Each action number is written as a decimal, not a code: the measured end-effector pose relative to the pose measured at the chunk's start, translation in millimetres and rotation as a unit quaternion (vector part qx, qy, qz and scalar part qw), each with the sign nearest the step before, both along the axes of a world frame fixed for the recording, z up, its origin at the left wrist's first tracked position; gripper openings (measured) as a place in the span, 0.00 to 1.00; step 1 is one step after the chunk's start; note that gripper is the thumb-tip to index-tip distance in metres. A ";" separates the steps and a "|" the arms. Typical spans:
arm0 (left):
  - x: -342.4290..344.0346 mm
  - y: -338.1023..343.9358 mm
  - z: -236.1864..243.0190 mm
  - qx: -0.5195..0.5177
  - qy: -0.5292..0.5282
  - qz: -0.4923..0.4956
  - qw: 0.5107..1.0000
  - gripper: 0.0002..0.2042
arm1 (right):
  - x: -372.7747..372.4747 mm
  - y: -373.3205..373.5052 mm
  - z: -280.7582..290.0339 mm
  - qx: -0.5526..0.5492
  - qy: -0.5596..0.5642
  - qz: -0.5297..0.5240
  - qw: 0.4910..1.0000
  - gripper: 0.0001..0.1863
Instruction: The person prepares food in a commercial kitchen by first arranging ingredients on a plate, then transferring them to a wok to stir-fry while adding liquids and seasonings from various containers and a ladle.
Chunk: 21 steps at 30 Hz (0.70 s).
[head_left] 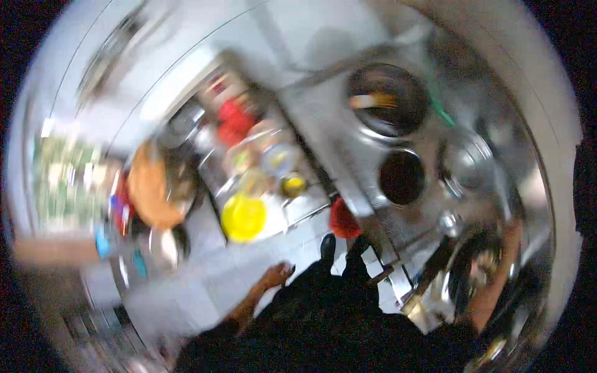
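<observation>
The whole picture is smeared by motion. My left hand [278,274] hangs low beside my dark clothing, above the pale tiled floor; its fingers are too blurred to read. On the right, my right hand [514,227] reaches out along a metal worktop [348,130], past a dark round vessel [482,264] with something pale in it. What the right fingers do is lost in the blur. A small metal bowl [451,223] and a larger shiny metal vessel [467,163] are nearest to that hand.
A dark wok [398,115] and a dark round pot or opening [402,177] occupy the worktop, with a green hose or cord [443,113] behind. A yellow round dish [244,217] and several bowls cover the counter ahead. A red container [343,219] is near my feet.
</observation>
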<state>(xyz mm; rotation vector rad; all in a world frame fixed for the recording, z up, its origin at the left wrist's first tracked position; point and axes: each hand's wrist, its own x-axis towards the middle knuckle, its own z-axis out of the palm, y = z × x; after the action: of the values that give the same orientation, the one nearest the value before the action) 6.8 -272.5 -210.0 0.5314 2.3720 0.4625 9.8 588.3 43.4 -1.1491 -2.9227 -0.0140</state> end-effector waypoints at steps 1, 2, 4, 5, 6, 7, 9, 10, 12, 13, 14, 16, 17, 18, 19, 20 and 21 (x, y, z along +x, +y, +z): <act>-36.1 62.5 102.2 0.112 -0.152 0.167 0.968 0.16 | 26.4 25.7 -7.2 0.047 -0.030 0.008 0.998 0.21; -67.2 87.3 166.6 0.088 -0.230 0.212 0.946 0.17 | 65.1 71.0 -16.3 0.091 -0.014 0.027 0.995 0.17; -79.8 84.5 185.0 0.183 -0.078 0.141 0.970 0.15 | 83.0 92.0 -27.2 0.033 0.102 0.109 0.988 0.10; -85.4 87.5 223.0 0.220 -0.085 0.188 0.953 0.15 | 60.7 74.2 -28.0 -0.092 0.198 0.179 0.959 0.07; -84.1 80.2 238.3 0.321 0.001 0.201 0.925 0.14 | 37.0 43.8 -21.4 -0.212 0.268 0.241 0.908 0.04; -92.3 77.8 248.7 0.342 0.047 0.240 0.907 0.13 | 1.3 -33.5 14.0 -0.344 0.258 0.233 0.872 0.07; -139.8 59.0 269.9 0.312 0.077 0.284 0.904 0.10 | -37.5 -159.4 73.0 -0.502 0.243 0.137 0.818 0.11; -166.3 50.6 268.3 0.290 0.240 0.273 0.885 0.09 | -57.2 -203.0 79.6 -0.549 0.240 0.077 0.797 0.13; -234.8 37.8 275.3 0.218 0.421 0.240 0.847 0.13 | -89.7 -248.1 46.7 -0.553 0.214 0.108 0.798 0.14; -271.4 27.4 275.3 0.153 0.519 0.204 0.815 0.16 | -105.6 -271.0 26.3 -0.255 0.121 0.202 0.938 0.15; -304.7 25.7 279.2 0.028 0.553 0.184 0.812 0.18 | -110.8 -291.2 13.6 -0.131 0.104 0.265 0.950 0.16; -377.5 11.4 272.2 -0.213 0.578 0.138 0.775 0.21 | -122.5 -333.1 -5.2 -0.072 0.180 0.369 0.909 0.19; -401.9 19.1 276.8 -0.288 0.539 0.110 0.784 0.18 | -117.3 -351.1 -3.3 -0.276 0.175 0.294 0.898 0.19; -432.8 17.1 270.7 -0.274 0.526 0.092 0.800 0.12 | -109.1 -369.1 0.9 -0.466 0.177 0.202 0.843 0.20; -459.2 15.2 255.1 -0.255 0.546 0.083 0.794 0.09 | -97.4 -381.8 -0.1 -0.437 0.154 0.221 0.858 0.19; -481.6 24.5 248.7 -0.286 0.405 0.050 0.867 0.10 | -79.9 -391.1 0.8 -0.403 0.134 0.222 0.878 0.18; -498.9 -4.9 226.4 -0.232 0.401 0.062 0.884 0.14 | -72.8 -407.9 11.6 -0.351 0.138 0.274 0.885 0.17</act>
<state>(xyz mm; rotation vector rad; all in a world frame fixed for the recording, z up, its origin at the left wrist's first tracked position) -492.1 -277.5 16.3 0.3791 3.1725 -0.3705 -63.0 180.4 55.0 -0.2175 -2.9024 1.1719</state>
